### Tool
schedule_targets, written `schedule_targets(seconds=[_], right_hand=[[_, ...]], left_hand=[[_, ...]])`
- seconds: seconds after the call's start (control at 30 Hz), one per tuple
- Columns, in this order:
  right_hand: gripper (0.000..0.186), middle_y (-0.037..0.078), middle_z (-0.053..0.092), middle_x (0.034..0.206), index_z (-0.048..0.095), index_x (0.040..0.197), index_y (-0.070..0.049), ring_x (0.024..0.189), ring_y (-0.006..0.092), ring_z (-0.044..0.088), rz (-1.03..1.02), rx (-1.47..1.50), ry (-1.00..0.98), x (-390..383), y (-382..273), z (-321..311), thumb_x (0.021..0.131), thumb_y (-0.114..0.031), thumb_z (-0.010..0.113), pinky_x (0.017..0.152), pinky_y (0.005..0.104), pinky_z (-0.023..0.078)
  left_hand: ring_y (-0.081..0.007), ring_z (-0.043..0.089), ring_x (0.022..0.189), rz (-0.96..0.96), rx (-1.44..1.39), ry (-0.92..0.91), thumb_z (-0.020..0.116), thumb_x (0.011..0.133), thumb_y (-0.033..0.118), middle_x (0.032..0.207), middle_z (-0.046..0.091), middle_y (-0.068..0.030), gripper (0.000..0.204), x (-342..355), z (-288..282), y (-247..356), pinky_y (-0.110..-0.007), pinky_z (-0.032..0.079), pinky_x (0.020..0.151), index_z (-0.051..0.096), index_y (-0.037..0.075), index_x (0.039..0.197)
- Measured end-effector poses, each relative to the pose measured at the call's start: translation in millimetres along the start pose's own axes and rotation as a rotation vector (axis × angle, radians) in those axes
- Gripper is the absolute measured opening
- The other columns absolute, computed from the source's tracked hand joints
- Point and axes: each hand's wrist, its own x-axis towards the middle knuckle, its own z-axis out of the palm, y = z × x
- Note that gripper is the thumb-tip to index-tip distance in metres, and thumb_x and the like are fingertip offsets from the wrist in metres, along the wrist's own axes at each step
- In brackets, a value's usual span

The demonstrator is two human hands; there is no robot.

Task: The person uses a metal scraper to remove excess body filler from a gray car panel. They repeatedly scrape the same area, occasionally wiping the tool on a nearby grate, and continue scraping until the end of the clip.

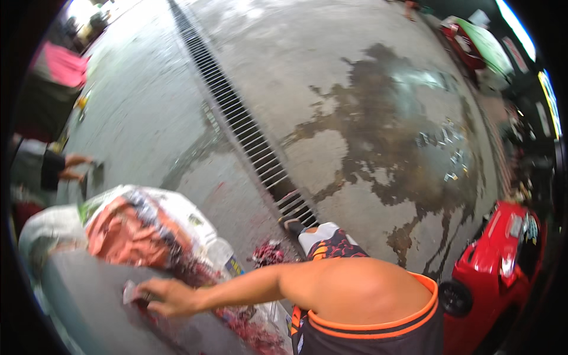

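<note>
My left hand [168, 296] reaches out to the left with fingers closed around a small pale piece of something [129, 291], low against a dark grey, red-smeared surface [94, 296]. Just beyond it lies a crumpled salmon-pink sheet [133, 231] with dark, dirty patches, on white sacking or plastic [201, 219] stained with red bits. What exactly the hand holds is too small to make out. My right hand is out of view.
A grated drain [236, 118] crosses the wet-patched concrete [319, 65], beside my foot [290, 225]. Red scraps [267, 253] lie on the floor. A red car [491, 254] stands at right. Another person's legs [74, 168] show at left. Covered items [479, 47] line the far right edge.
</note>
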Motion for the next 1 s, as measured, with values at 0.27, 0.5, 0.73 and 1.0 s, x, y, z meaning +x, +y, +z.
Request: schedule_targets(seconds=[0.27, 0.5, 0.73, 1.0], right_hand=[[0.047, 0.017, 0.067, 0.101, 0.063, 0.134, 0.0, 0.087, 0.0326, 0.069, 0.085, -0.005, -0.161, -60, 26, 22, 0.092, -0.014, 0.078, 0.078, 0.0397, 0.054], [0.046, 0.018, 0.065, 0.095, 0.064, 0.132, 0.002, 0.082, 0.0322, 0.066, 0.07, 0.147, -0.044, -73, 25, 80, 0.091, -0.013, 0.077, 0.073, 0.0406, 0.053], [0.046, 0.018, 0.067, 0.094, 0.065, 0.13, 0.002, 0.08, 0.0328, 0.066, 0.008, 0.184, 0.005, -60, 36, 88, 0.089, -0.013, 0.08, 0.071, 0.0414, 0.053], [0.046, 0.018, 0.066, 0.092, 0.066, 0.129, 0.002, 0.078, 0.033, 0.066, 0.064, 0.175, 0.015, -48, 33, 89, 0.089, -0.013, 0.08, 0.071, 0.0409, 0.053]], left_hand=[[-0.0354, 0.044, 0.147, -0.595, -0.269, -0.255, 0.063, 0.101, 0.052, 0.162, 0.043, -0.0176, 0.087, 22, -39, 40, -0.051, 0.044, 0.109, 0.024, 0.007, 0.165], [-0.0351, 0.046, 0.145, -0.585, -0.271, -0.269, 0.056, 0.101, 0.063, 0.161, 0.043, -0.0198, 0.093, 25, -49, 33, -0.05, 0.045, 0.107, 0.022, 0.005, 0.165], [-0.0336, 0.046, 0.145, -0.582, -0.23, -0.273, 0.055, 0.101, 0.062, 0.16, 0.044, -0.0196, 0.092, 26, -49, 33, -0.048, 0.046, 0.105, 0.023, 0.004, 0.165], [-0.0319, 0.046, 0.145, -0.584, -0.276, -0.261, 0.057, 0.102, 0.057, 0.161, 0.044, -0.0188, 0.088, 25, -48, 33, -0.047, 0.044, 0.107, 0.024, 0.005, 0.165]])
